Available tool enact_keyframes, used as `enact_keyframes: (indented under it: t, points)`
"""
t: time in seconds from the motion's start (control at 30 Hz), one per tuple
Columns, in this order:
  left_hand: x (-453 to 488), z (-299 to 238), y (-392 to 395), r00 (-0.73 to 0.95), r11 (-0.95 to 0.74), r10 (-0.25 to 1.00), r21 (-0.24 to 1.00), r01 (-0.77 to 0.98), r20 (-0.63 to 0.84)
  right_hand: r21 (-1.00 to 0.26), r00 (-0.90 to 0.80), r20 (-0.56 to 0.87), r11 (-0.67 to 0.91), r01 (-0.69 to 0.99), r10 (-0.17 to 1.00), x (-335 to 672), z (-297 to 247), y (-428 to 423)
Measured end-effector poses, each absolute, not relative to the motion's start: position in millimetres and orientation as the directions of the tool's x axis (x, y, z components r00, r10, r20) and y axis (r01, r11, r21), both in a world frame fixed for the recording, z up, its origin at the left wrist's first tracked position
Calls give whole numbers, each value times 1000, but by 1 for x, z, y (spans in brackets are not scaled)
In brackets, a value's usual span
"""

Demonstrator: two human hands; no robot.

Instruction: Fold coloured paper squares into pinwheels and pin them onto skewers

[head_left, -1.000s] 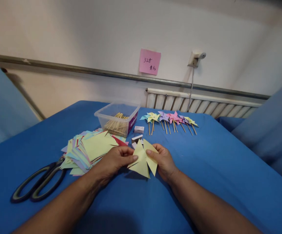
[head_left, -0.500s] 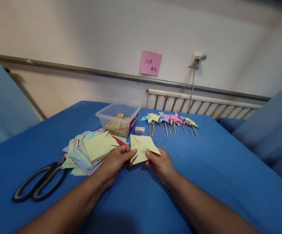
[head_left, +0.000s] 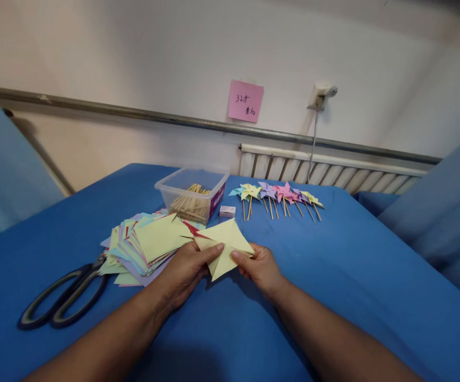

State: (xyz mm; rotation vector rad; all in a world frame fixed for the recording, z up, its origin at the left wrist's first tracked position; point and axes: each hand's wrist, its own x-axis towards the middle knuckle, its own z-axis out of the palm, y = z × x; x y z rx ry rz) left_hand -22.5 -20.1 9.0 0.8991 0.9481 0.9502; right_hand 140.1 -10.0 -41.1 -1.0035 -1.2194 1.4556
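Note:
A pale yellow paper square point(head_left: 224, 233) with slit corners is held between my two hands above the blue table cover, one corner pointing toward me. My left hand point(head_left: 192, 265) pinches its left part, thumb on top and fingers beneath. On the right side, my right hand point(head_left: 259, 265) grips it the same way, its thumb near the middle. Left of my left hand lies a messy pile of coloured paper squares point(head_left: 160, 239), a yellow one on top. Scissors point(head_left: 66, 297) with dark handles rest beside the pile, their blades partly hidden under paper.
Behind the pile stands a clear plastic box point(head_left: 192, 199) of short wooden sticks, with a small box point(head_left: 227, 211) at its right. Several finished paper pinwheels point(head_left: 281, 193) on sticks lie in a row at the back right. A radiator point(head_left: 293, 164) lines the wall.
The yellow square has been turned in my hands, so a corner now points toward me and another away. My thumbs stay pressed on it, with both hands nearly in place.

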Motion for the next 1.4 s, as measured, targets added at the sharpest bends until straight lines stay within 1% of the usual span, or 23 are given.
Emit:
enact_keyframes:
  t: [0.07, 0.13, 0.2, 0.23, 0.27, 0.3, 0.33, 0.4, 0.47, 0.5, 0.57, 0.7, 0.83, 0.97, 1.13, 1.27, 1.4]
  points:
    - [-22, 9, -19, 238, 316, 936, 913, -257, -257, -990, -213, 2, -29, -141, 977, 140, -42, -10]
    - [-22, 10, -17, 183, 315, 945, 901, -298, -270, -989, -134, 66, 47, -140, 989, 141, -42, -11]
    - [-23, 12, -15, 131, 315, 949, 885, -344, -287, -974, 53, 209, 213, -82, 976, 141, -40, -13]
    - [-23, 13, -15, 110, 312, 950, 878, -363, -293, -950, 137, 310, 313, -5, 941, 142, -38, -15]
    - [-23, 14, -15, 97, 310, 950, 872, -380, -296, -909, 178, 416, 405, 96, 892, 142, -36, -18]
    - [-23, 15, -15, 89, 308, 951, 867, -391, -298, -851, 164, 517, 484, 202, 840, 141, -34, -22]
    - [-23, 16, -15, 88, 307, 951, 864, -398, -297, -781, 98, 598, 550, 296, 796, 141, -31, -25]
    - [-23, 18, -17, 102, 309, 951, 866, -393, -293, -648, -82, 670, 635, 420, 738, 139, -27, -32]
    - [-21, 18, -20, 135, 313, 950, 878, -362, -283, -561, -199, 675, 670, 486, 710, 138, -26, -36]
    - [-20, 18, -21, 151, 313, 949, 886, -342, -277, -537, -221, 676, 676, 505, 703, 137, -25, -37]
    - [-19, 16, -22, 174, 313, 947, 899, -305, -271, -533, -210, 682, 673, 513, 700, 137, -26, -36]
    - [-19, 9, -23, 184, 309, 946, 911, -272, -266, -641, -121, 655, 634, 433, 745, 139, -29, -30]
    - [-19, 5, -22, 204, 294, 947, 927, -233, -249, -775, -84, 543, 537, 335, 836, 140, -32, -25]
    - [-17, 6, -23, 199, 314, 940, 931, -184, -278, -859, -82, 437, 442, 257, 896, 140, -33, -21]
    - [-17, 6, -24, 197, 301, 943, 939, -164, -268, -906, -119, 376, 392, 163, 919, 142, -35, -18]
    - [-18, 6, -23, 212, 304, 940, 940, -157, -269, -927, -123, 330, 346, 143, 936, 142, -35, -17]
    - [-19, 5, -22, 235, 299, 936, 946, -128, -264, -932, -115, 323, 337, 133, 939, 141, -35, -17]
